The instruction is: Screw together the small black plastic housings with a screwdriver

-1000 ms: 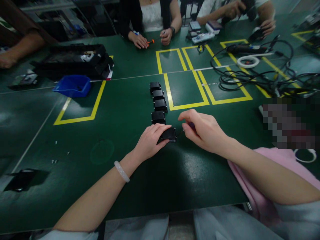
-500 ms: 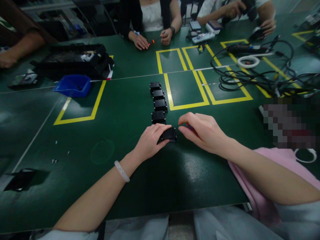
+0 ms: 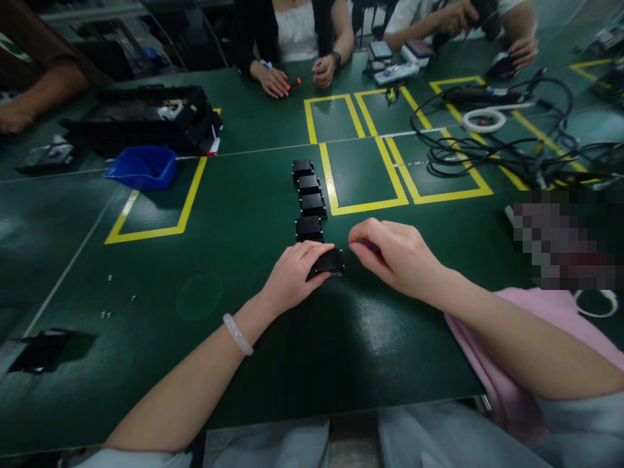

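My left hand (image 3: 295, 274) rests on the green table with its thumb and fingers closed round the nearest small black box (image 3: 330, 262), which has shiny bits at its corners. Just right of that box, my right hand (image 3: 390, 255) is curled in a pinch. A little purple and green shows between its fingers, but what it holds is mostly hidden. Beyond the held box, several like black boxes run away from me in a line, the closest being a black box (image 3: 309, 227) near my left fingertips.
A blue bin (image 3: 142, 168) stands left, before a stack of black trays (image 3: 146, 120). Tiny metal parts (image 3: 106, 314) and a black piece (image 3: 39, 350) lie at left. Black cables (image 3: 453, 156) coil at right, above a pink cloth (image 3: 517, 325). Co-workers' hands (image 3: 275, 82) are across the table.
My right hand has turned very slightly, and a green spot now shows between its fingers. My left hand and the black boxes stay in place.
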Demonstrator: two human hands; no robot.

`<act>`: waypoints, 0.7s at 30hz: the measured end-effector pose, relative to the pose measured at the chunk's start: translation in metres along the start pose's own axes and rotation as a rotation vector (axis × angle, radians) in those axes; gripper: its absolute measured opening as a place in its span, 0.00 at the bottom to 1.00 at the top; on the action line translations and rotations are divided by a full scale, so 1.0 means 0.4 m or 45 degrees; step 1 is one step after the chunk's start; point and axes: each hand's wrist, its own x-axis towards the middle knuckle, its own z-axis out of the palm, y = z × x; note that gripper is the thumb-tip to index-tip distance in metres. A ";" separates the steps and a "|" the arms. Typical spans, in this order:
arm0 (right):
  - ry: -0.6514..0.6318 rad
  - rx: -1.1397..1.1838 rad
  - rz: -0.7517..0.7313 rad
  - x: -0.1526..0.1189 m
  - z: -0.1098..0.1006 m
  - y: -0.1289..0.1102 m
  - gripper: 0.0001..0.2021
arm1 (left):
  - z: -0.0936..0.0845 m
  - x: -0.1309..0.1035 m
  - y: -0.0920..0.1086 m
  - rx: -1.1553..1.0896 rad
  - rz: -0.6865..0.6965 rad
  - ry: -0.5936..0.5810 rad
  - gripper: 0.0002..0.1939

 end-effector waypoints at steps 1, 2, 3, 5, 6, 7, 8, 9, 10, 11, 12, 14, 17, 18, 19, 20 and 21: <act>0.005 0.013 0.012 0.000 0.000 0.000 0.08 | 0.000 0.000 0.000 -0.001 0.000 0.002 0.22; 0.010 0.030 0.020 0.000 0.000 -0.001 0.08 | 0.000 0.000 0.000 -0.001 0.000 0.003 0.21; 0.013 0.045 0.020 0.000 0.000 -0.001 0.08 | 0.000 0.000 0.000 -0.003 0.001 0.005 0.21; 0.004 0.056 0.008 0.000 -0.001 -0.002 0.09 | 0.001 0.000 0.000 -0.009 0.004 0.013 0.21; -0.005 0.049 0.000 0.000 -0.001 -0.002 0.09 | 0.001 0.000 0.000 -0.014 0.007 0.015 0.21; -0.013 0.039 -0.004 -0.001 -0.001 -0.001 0.09 | 0.001 0.000 0.000 -0.017 0.007 0.017 0.21; -0.018 0.030 -0.002 -0.001 -0.001 -0.001 0.09 | 0.001 0.000 0.000 -0.018 0.007 0.017 0.21; -0.015 0.023 0.006 -0.002 -0.001 -0.001 0.09 | 0.001 0.001 0.001 -0.019 0.005 0.014 0.21; -0.005 0.023 0.015 -0.002 0.000 0.000 0.09 | 0.000 0.001 0.001 -0.019 0.004 0.012 0.22; 0.009 0.029 0.025 -0.003 0.001 0.000 0.08 | 0.000 0.001 0.002 -0.018 0.002 0.012 0.22; 0.019 0.039 0.032 -0.003 0.001 0.000 0.08 | 0.000 0.001 0.002 -0.018 0.000 0.014 0.22; 0.029 0.053 0.026 -0.003 0.001 0.000 0.08 | 0.000 0.000 0.002 -0.021 0.000 0.016 0.22; 0.004 0.042 -0.015 -0.001 0.001 -0.001 0.09 | 0.000 0.000 0.001 -0.018 -0.001 0.010 0.21; 0.001 0.033 -0.018 0.000 0.001 -0.002 0.09 | 0.001 0.000 0.000 -0.013 0.000 0.007 0.22; 0.004 0.028 -0.013 0.000 0.001 -0.002 0.09 | 0.001 0.000 0.000 -0.007 0.000 0.005 0.22; 0.010 0.029 -0.004 0.000 0.002 -0.002 0.09 | 0.000 0.000 0.000 -0.002 -0.002 0.004 0.22; 0.021 0.034 0.008 -0.001 0.002 -0.002 0.08 | 0.000 0.000 0.000 0.001 -0.003 0.003 0.22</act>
